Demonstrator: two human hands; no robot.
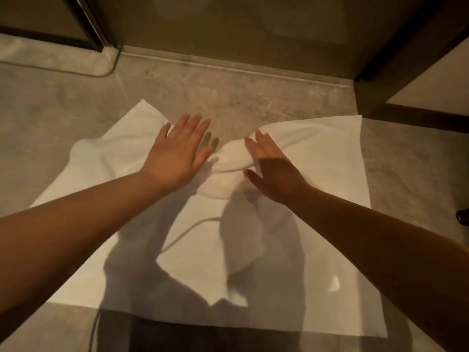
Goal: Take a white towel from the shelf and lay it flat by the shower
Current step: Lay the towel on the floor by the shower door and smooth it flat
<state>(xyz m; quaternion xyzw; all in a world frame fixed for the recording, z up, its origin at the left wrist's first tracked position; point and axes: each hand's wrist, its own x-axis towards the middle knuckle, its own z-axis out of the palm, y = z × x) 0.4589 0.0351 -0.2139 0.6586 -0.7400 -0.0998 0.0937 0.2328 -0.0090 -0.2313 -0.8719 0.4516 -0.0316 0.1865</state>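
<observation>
The white towel [317, 174] lies spread on the stone floor, its far edge bunched into folds in the middle and its near part flat. My left hand [177, 151] rests palm down on the towel's far left part, fingers spread. My right hand [271, 168] lies palm down on the bunched fold at the far centre, fingers apart. Neither hand grips the cloth. Shadows of both arms fall across the towel's near half.
The stone floor [228, 92] runs to a low marble curb [50, 57] with a dark-framed glass shower panel [88, 24] at far left. A wall [241, 29] stands ahead. A dark door frame [411, 52] rises at right. A small dark object [463, 217] sits at the right edge.
</observation>
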